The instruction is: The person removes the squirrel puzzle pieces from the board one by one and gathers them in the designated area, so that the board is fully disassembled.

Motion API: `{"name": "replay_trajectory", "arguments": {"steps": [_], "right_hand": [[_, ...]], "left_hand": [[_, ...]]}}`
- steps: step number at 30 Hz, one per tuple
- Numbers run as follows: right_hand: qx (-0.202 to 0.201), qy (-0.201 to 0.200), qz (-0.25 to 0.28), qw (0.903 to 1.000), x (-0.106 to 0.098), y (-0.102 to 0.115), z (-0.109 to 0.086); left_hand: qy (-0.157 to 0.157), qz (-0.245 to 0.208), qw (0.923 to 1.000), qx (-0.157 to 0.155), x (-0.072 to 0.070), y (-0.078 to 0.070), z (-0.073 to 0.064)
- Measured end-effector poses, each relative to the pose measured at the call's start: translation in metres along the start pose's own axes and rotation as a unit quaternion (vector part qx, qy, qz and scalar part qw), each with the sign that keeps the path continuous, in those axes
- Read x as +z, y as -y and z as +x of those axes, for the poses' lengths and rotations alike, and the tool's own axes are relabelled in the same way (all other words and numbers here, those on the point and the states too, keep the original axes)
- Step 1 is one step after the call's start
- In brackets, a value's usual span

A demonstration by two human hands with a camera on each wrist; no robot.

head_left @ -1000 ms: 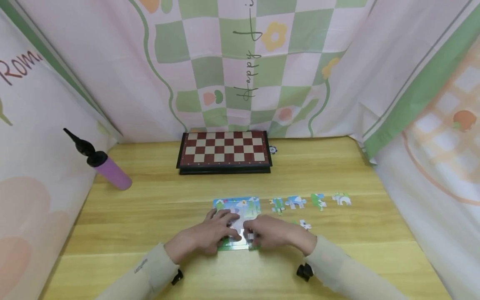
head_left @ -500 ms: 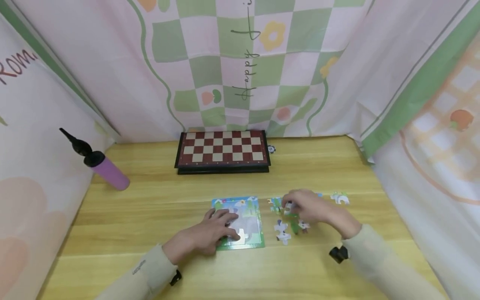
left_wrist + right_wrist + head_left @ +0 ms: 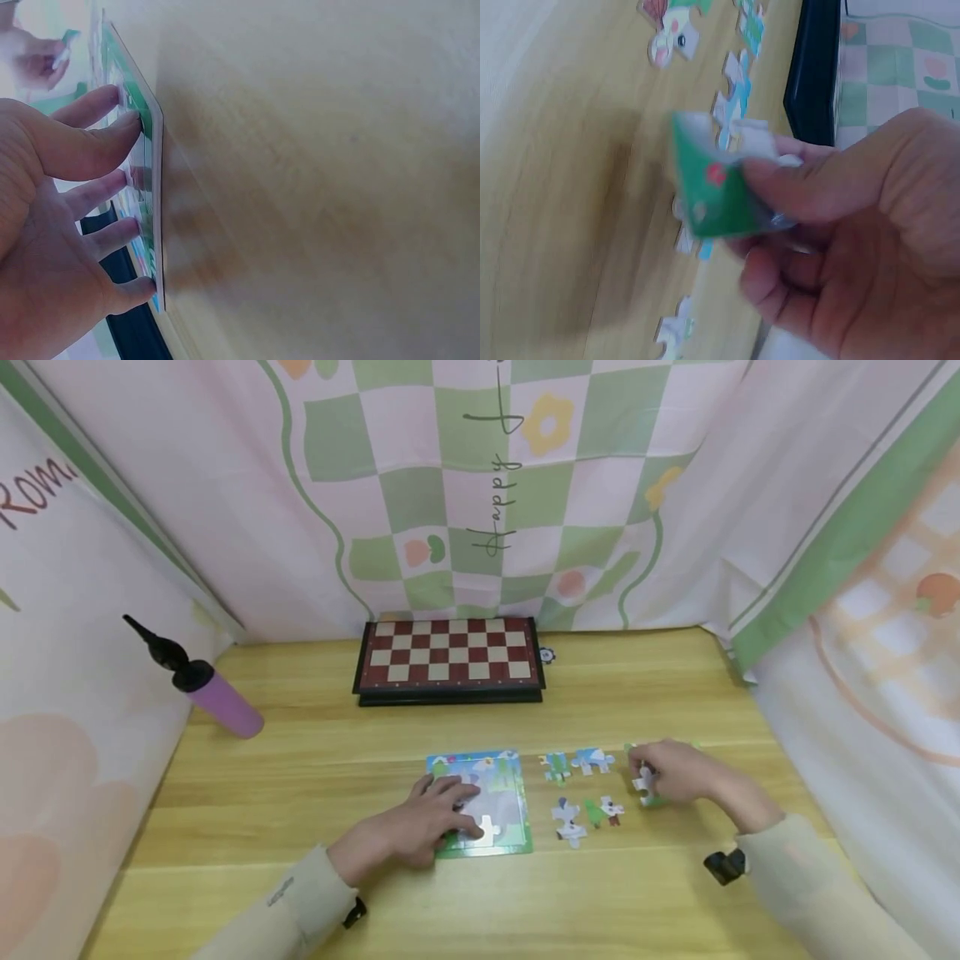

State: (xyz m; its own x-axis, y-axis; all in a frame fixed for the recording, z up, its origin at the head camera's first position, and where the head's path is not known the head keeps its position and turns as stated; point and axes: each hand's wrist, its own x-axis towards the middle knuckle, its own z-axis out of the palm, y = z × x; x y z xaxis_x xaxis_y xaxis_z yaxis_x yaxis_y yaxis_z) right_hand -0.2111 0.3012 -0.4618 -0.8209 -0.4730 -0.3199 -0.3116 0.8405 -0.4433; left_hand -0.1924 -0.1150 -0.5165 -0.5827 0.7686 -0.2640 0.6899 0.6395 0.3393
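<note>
My left hand [image 3: 427, 818] rests with spread fingers on a puzzle board [image 3: 512, 810] that has a green and blue border. In the left wrist view, its fingertips [image 3: 129, 120] press on the board's face near the edge. A white, piece-shaped patch shows by the thumb. To the right, my right hand [image 3: 675, 772] pinches a puzzle piece [image 3: 724, 191] between thumb and fingers. This piece has a green corner with a red flower and is tilted above the table in the right wrist view. In the head view the hand partly covers loose pieces behind it.
Loose puzzle pieces lie right of the board: a blue one [image 3: 592, 761], a green one [image 3: 557, 768], white ones [image 3: 568, 822] and one with an animal face [image 3: 612, 810]. Behind stand a folded chessboard [image 3: 450, 656], a small round chip [image 3: 547, 656] and a purple pump [image 3: 225, 706].
My right hand has moved from the right side of the board, over the loose pieces, to the far right. The board's right edge is uncovered. The left hand stays put.
</note>
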Motion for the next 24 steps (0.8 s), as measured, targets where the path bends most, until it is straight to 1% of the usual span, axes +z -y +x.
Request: {"name": "replay_trajectory", "arguments": {"steps": [4,7,12,18,24], "right_hand": [[0.021,0.041,0.000,0.9989,0.002,-0.005,-0.006],[0.033,0.052,-0.003,0.9981,0.007,-0.006,-0.008],[0.048,0.035,-0.031,0.9977,0.016,-0.009,-0.007],[0.064,0.005,-0.060,0.9962,0.022,-0.004,-0.005],[0.075,-0.005,-0.081,0.9938,0.025,0.001,-0.005]], "left_hand": [[-0.001,-0.003,1.0000,0.001,0.000,0.000,0.000],[-0.001,-0.003,1.0000,-0.001,0.001,0.000,0.000],[-0.005,-0.002,1.0000,0.001,0.002,0.001,0.000],[-0.005,-0.007,1.0000,-0.002,0.002,0.002,-0.001],[-0.007,-0.012,0.9999,0.002,0.001,0.003,-0.001]]}}
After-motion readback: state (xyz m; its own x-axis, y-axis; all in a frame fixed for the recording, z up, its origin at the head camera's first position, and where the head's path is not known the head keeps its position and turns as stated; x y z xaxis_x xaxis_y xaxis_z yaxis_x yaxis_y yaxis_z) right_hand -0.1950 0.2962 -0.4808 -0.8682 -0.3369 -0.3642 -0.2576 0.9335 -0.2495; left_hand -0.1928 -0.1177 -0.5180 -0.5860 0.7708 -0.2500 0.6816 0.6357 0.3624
